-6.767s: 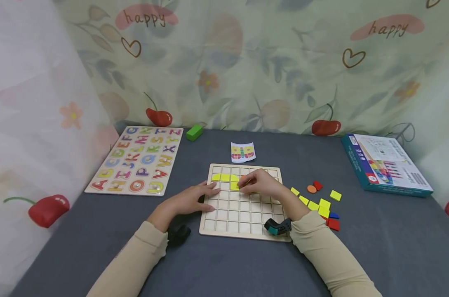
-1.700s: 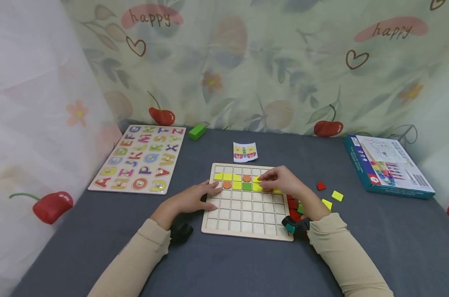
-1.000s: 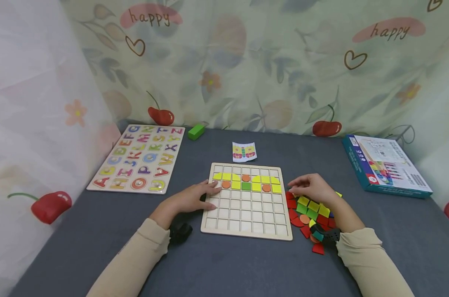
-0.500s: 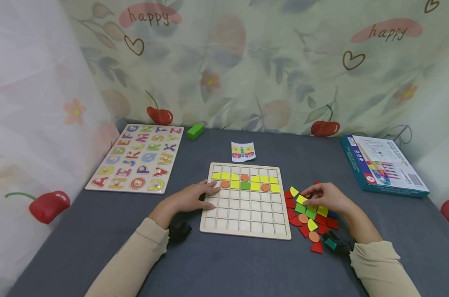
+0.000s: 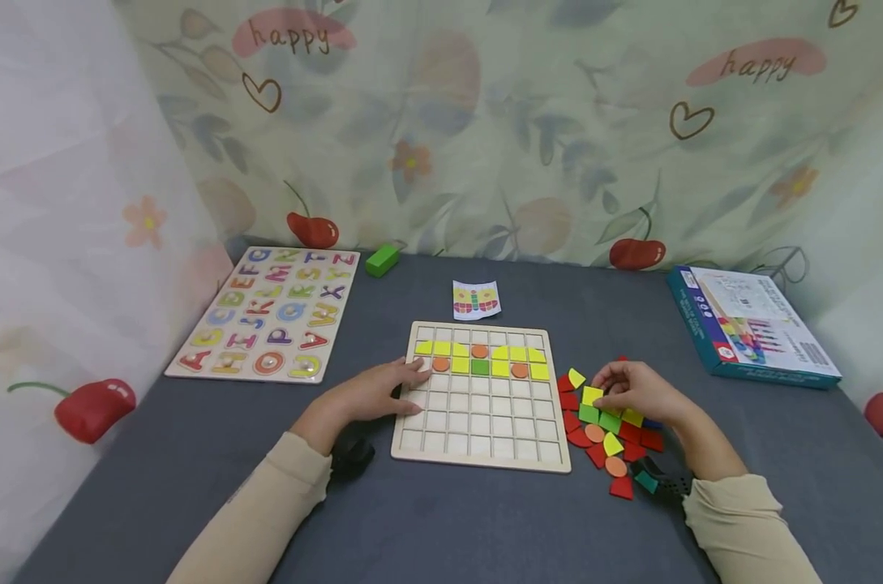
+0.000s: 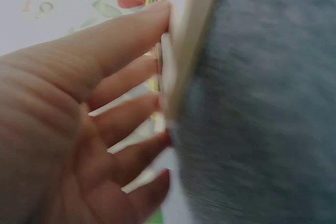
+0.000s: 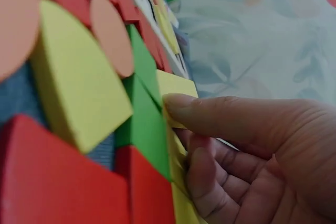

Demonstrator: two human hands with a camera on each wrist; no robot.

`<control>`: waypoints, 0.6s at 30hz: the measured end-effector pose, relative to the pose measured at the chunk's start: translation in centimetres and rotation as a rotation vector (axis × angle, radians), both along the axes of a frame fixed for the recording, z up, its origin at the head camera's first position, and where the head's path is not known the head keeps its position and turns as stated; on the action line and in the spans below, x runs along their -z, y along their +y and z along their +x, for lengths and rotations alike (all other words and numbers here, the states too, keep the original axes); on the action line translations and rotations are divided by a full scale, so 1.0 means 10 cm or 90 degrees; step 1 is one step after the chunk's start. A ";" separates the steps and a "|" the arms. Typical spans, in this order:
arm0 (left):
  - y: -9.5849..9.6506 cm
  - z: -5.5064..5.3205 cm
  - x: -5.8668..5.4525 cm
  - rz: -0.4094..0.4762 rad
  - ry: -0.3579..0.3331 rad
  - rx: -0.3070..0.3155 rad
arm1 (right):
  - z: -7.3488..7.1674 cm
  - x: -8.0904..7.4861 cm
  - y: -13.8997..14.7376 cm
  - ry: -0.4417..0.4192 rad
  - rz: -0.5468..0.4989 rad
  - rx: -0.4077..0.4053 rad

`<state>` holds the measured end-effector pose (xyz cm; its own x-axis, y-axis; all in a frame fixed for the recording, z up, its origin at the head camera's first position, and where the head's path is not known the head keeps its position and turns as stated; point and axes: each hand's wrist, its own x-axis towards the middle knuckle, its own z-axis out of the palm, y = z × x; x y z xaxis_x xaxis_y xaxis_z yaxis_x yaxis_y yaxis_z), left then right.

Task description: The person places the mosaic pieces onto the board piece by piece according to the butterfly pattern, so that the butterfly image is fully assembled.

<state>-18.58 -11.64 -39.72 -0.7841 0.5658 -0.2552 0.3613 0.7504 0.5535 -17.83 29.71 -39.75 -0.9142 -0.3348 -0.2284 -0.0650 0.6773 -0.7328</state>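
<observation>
My left hand (image 5: 373, 392) rests on the left edge of a wooden grid board (image 5: 485, 464), its thumb and fingers spread and fairly straight. In the left wrist view the fingertips (image 6: 164, 14) touch the board's edge. Two rows of the board hold yellow tiles, a green square (image 5: 480, 367) and orange discs (image 5: 480, 351). Right of the board, my right hand (image 5: 641, 391) pinches a yellow square tile (image 5: 592, 396) over a pile of loose tiles. In the right wrist view the thumb (image 7: 220, 116) lies on this yellow tile, with the other fingers curled beneath.
Loose red tiles (image 5: 620, 487), green tiles (image 5: 589, 414) and orange discs surround the right hand. Behind the board lies a small pattern card (image 5: 476, 301). An alphabet board (image 5: 266, 316) and green block (image 5: 383, 260) are at back left, a flat box (image 5: 758, 324) at back right.
The right hand has left the board for the pile on the right and taken a yellow square. The board has gained a green square, orange discs and yellow tiles. The left hand stays put.
</observation>
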 end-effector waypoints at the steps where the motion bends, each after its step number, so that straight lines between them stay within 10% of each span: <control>1: 0.00 0.01 -0.01 -0.013 0.001 0.005 | 0.00 -0.01 -0.01 -0.006 -0.003 0.003; 18: -0.09 0.03 -0.09 -0.049 -0.055 -0.057 | -0.33 -0.17 -0.64 0.022 -0.053 -0.020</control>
